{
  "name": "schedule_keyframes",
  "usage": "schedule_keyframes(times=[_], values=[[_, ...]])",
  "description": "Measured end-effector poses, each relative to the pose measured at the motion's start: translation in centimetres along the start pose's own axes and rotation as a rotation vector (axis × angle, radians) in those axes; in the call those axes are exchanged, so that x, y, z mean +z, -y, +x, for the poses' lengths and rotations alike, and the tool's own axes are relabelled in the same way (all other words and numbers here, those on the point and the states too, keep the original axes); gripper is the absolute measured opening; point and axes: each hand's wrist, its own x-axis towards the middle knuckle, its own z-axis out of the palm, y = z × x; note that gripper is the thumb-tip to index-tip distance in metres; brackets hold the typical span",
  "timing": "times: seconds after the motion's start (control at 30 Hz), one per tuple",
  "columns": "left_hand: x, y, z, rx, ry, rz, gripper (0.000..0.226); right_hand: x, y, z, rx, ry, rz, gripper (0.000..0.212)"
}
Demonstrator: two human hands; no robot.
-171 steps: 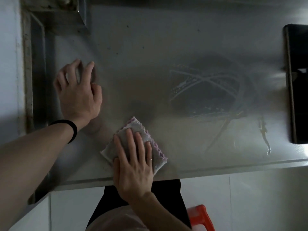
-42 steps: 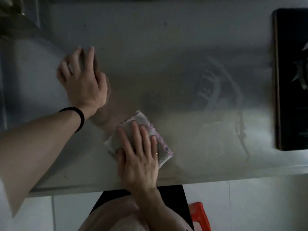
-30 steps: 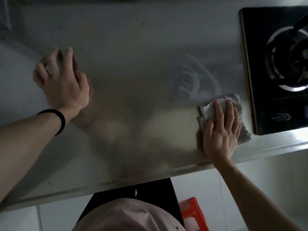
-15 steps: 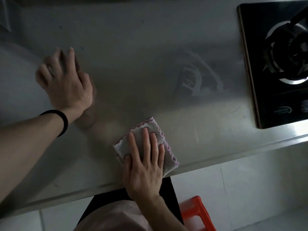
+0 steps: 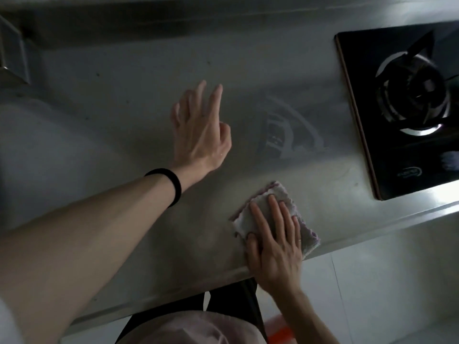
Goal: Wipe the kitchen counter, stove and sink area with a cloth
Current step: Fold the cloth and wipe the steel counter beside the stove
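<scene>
Dim steel counter (image 5: 119, 115) fills most of the view, dull and marked with faint reflections. Low and right of centre, close to the front edge, lies the cloth (image 5: 246, 216), a small folded square, pale with a pinkish scalloped hem, flat on the metal. On top of it rests the right hand (image 5: 275, 247), palm down, fingers straight and close together, pressing rather than clutching; its heel reaches the counter's lip. By its look the cloth is light, soft and limp, with no stiffness of its own, so it should follow wherever the palm drags it and may bunch or unfold if pushed by one corner. The best hold is probably the present one: flat hand over the middle of the fold, weight spread. On smooth steel it ought to slide easily, more so if damp, which cannot be told. Up and left of it, near frame centre, the left hand (image 5: 198, 130) is spread and relaxed, holding nothing, with a black band (image 5: 171, 184) at the wrist; whether its fingertips touch the metal is unclear. At the right edge sits the black glass stove (image 5: 360, 70) with its burner (image 5: 417, 95), well apart from the cloth
</scene>
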Motion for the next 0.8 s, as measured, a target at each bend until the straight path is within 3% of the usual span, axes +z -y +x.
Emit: schedule_keyframes(times=[0.1, 0.27, 0.53, 0.8], values=[[0.9, -0.7, 1.3, -0.022, -0.002, 0.01, 0.069, -2.4, -5.3, 1.2, 0.103, -0.01, -0.019, 0.062], [2.8, -0.1, 2.2, -0.137, 0.015, 0.043, 0.065, -2.5, -5.8, 1.6, 0.153, -0.041, -0.067, 0.063], [4.6, 0.1, 1.5, -0.134, -0.075, 0.198, 0.067, -3.4, -6.0, 5.8, -0.131, 0.059, -0.07, 0.062], [4.4, -0.4, 2.0, -0.143, -0.084, 0.234, 0.071, -4.8, -3.3, 25.6, -0.328, -0.004, -0.056, 0.06]])
